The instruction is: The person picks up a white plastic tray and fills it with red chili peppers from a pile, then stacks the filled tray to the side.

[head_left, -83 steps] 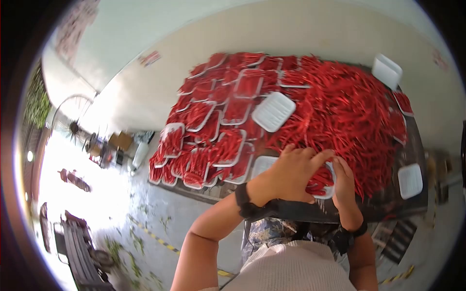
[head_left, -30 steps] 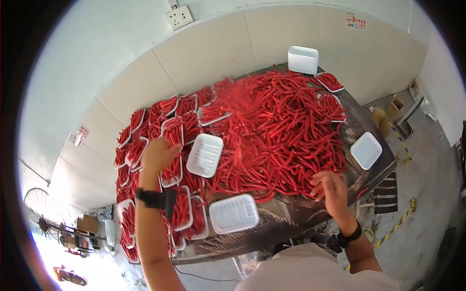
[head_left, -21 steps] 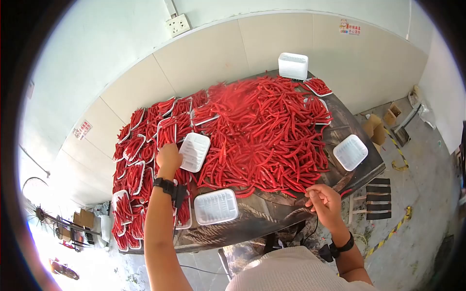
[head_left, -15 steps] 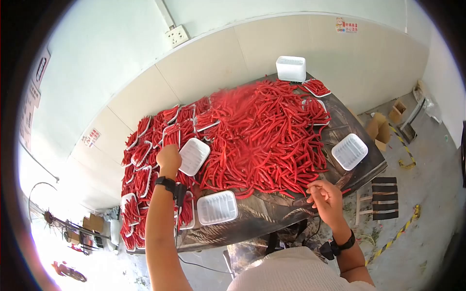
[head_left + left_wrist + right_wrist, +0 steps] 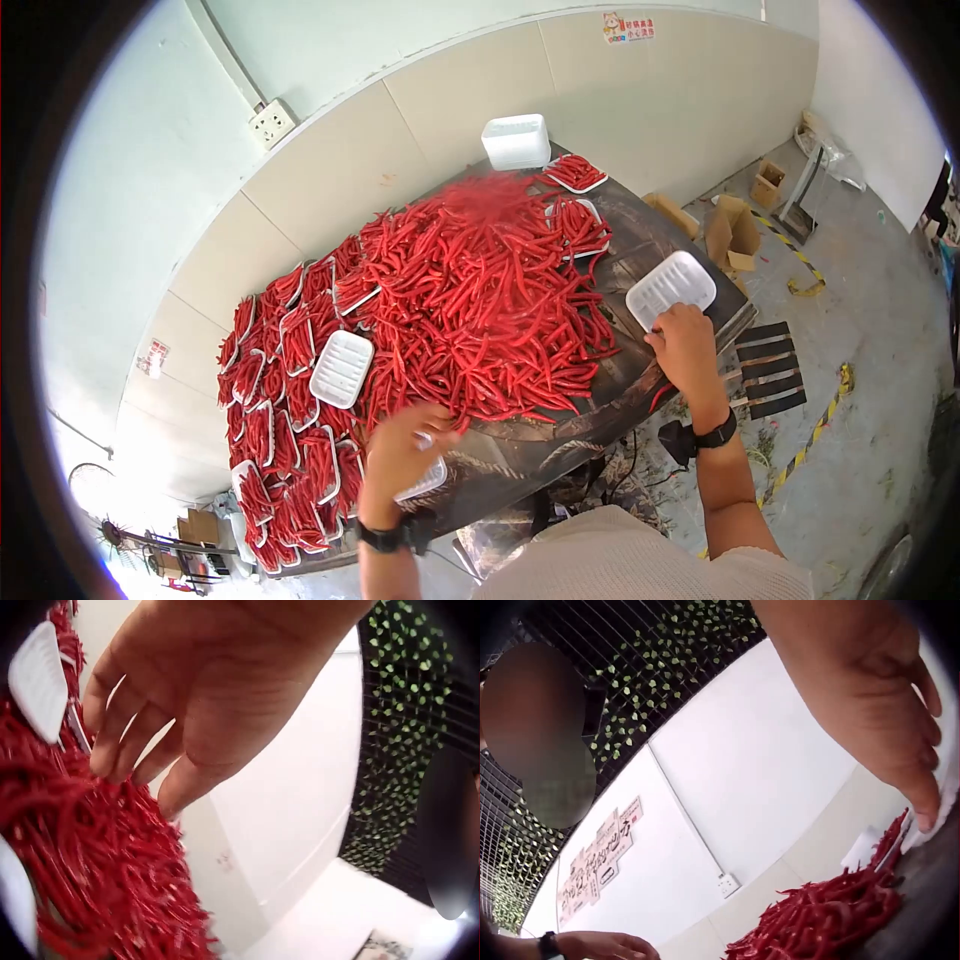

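Nearest you, your left hand (image 5: 408,455), blurred, is over the counter's (image 5: 642,232) near edge, fingers loose, its grip holding nothing; it stands in the way of the near tray (image 5: 428,480) and hides much of it. A lone pepper (image 5: 660,397) lies at that same edge, farther right. By the near right corner, your right hand (image 5: 688,350) holds the near rim of the right-hand tray (image 5: 672,285), its grip narrow on the white edge; the tray has nothing in it. The heap of red peppers (image 5: 480,300) fills the middle of the counter, with the middle tray (image 5: 342,369), also bare, on its left flank and filled trays (image 5: 300,440) crowding the left end. Toward the far right corner you have two more pepper trays (image 5: 577,172) and, at the corner itself, a stack of white trays (image 5: 516,143). Off the right end, a black-banded rack (image 5: 768,367) and cardboard box (image 5: 732,240) sit on the floor; beyond the far edge, a socket (image 5: 272,123) is on the wall. Half a second ago your left hand was among the filled trays and your right hand was apart from its tray.
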The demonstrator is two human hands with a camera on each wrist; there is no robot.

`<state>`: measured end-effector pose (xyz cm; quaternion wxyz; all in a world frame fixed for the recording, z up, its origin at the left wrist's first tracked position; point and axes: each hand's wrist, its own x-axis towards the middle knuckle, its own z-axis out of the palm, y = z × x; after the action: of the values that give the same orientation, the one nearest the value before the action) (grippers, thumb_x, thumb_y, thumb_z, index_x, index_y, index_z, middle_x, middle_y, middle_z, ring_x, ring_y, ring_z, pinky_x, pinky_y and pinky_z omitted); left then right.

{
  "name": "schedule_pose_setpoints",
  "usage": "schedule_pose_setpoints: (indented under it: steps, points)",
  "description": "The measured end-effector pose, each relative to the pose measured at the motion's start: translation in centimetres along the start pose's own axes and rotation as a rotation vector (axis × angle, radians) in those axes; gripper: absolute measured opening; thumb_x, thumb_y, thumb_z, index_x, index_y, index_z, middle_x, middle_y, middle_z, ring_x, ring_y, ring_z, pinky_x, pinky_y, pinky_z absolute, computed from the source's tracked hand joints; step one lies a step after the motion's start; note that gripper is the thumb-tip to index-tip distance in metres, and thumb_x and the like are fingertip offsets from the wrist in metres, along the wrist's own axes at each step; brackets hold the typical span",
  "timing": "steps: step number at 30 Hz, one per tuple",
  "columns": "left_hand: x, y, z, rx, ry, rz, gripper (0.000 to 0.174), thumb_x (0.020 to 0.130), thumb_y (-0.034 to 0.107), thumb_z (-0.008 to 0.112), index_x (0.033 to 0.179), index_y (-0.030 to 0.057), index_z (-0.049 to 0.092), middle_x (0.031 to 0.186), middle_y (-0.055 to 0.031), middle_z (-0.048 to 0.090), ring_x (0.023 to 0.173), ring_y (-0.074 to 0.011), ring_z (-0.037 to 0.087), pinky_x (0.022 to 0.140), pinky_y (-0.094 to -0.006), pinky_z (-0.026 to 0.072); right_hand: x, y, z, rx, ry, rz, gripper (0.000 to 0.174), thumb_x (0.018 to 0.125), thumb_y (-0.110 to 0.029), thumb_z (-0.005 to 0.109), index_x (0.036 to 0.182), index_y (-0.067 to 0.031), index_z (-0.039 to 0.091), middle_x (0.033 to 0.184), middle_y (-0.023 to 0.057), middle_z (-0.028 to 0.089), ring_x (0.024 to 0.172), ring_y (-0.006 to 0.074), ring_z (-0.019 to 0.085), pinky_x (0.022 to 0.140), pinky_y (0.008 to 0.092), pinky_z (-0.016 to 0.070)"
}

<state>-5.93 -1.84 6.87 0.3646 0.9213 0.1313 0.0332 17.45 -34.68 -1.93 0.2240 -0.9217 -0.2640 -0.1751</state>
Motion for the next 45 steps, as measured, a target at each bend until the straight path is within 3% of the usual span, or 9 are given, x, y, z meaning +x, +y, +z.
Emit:
schedule_pose_setpoints:
  steps: [6,10,14,18,22,26,33,38,45]
  points:
    - [-0.6,1.1,7.9,-0.793,-0.091,-0.059,0.043,0.092,0.022,0.069,0.125,-0.0024,0.057,0.106,-0.0125,0.068,0.096,-0.02,0.068,0.082,-0.0316,0.0527,0.1,-5.2,-3.2,0.087,0.333,-0.193,0.012,0.076,-0.016,0.074,0.078,-0.0091,0.064,0.081,0.0059,0.058,0.082,0.029,0.057,0.074,0.0431,0.0418]
    - [-0.3,5.0,8.1,-1.245,-0.074,-0.162,0.045,0.095,0.024,0.065,0.13,-0.0017,0.05,0.114,-0.0138,0.063,0.108,-0.0227,0.063,0.087,-0.032,0.0502,-3.5,-12.6,-4.4,0.304,-0.006,-0.559,0.011,0.074,-0.014,0.076,0.079,-0.0127,0.066,0.084,0.0022,0.058,0.086,0.0242,0.058,0.079,0.0414,0.0418]
    - [-1.3,2.1,8.5,-0.458,0.222,-0.023,0.04,0.091,0.019,0.069,0.121,-0.0022,0.055,0.105,-0.0133,0.066,0.095,-0.0186,0.063,0.08,-0.0308,0.0499,-4.7,-15.5,-2.5,0.534,-0.128,-0.803,0.018,0.072,-0.019,0.079,0.085,-0.012,0.067,0.092,0.002,0.06,0.094,0.0244,0.059,0.086,0.0399,0.0432]
    - [-4.7,-1.0,6.1,-0.369,0.128,-0.132,0.032,0.086,0.014,0.072,0.111,-0.0032,0.06,0.09,-0.0144,0.068,0.083,-0.0172,0.064,0.074,-0.0319,0.0505,-1.4,-15.4,-3.6,0.572,0.048,-0.452,0.035,0.076,-0.018,0.077,0.106,-0.0061,0.063,0.113,0.0127,0.061,0.103,0.0324,0.058,0.085,0.0424,0.046]
    - [-5.9,-1.6,5.9,-0.179,0.116,-0.159,0.037,0.083,0.016,0.075,0.113,-0.0002,0.061,0.092,-0.0153,0.067,0.078,-0.0195,0.065,0.068,-0.0318,0.0513,-2.7,-14.9,1.4,0.809,-0.684,-0.199,0.028,0.084,-0.014,0.071,0.109,-0.003,0.063,0.096,0.017,0.067,0.09,0.0338,0.066,0.076,0.0416,0.0501]
    - [-5.8,-1.4,6.0,0.151,0.341,-0.022,0.044,0.079,0.018,0.078,0.116,0.0012,0.059,0.099,-0.0178,0.065,0.078,-0.0278,0.067,0.065,-0.0332,0.0524,-2.7,-15.5,2.7,0.726,-0.479,-0.125,0.019,0.086,-0.014,0.069,0.101,-0.0021,0.067,0.086,0.0164,0.07,0.079,0.0326,0.069,0.071,0.0395,0.0523]
    - [-5.0,2.4,4.6,0.318,0.289,0.323,0.094,0.054,0.021,0.09,0.136,0.0079,0.048,0.131,-0.0169,0.054,0.124,-0.0363,0.05,0.106,-0.0488,0.0381,-1.8,-16.5,1.2,0.862,-0.542,-0.036,0.019,0.088,-0.014,0.067,0.1,0.0009,0.068,0.084,0.0142,0.07,0.074,0.0225,0.069,0.069,0.0334,0.0527]
    - [-3.8,1.1,5.1,0.061,0.223,0.316,0.101,0.053,0.018,0.091,0.14,0.0057,0.042,0.131,-0.0192,0.055,0.122,-0.0366,0.054,0.105,-0.0485,0.0411,-0.6,-17.7,-0.3,1.328,-0.766,0.296,0.02,0.095,-0.013,0.063,0.109,0.0002,0.065,0.093,0.0052,0.069,0.079,0.0123,0.066,0.07,0.0257,0.0531]
    - [-3.8,-1.0,5.4,-0.48,0.195,0.257,0.121,0.06,0.022,0.094,0.151,0.0025,0.016,0.138,-0.0234,0.051,0.13,-0.0335,0.051,0.11,-0.047,0.0383,-1.1,-18.3,1.2,1.688,-0.842,0.073,0.046,0.09,-0.014,0.072,0.13,-0.0014,0.053,0.116,0.0044,0.059,0.107,0.0131,0.056,0.088,0.0285,0.0503]
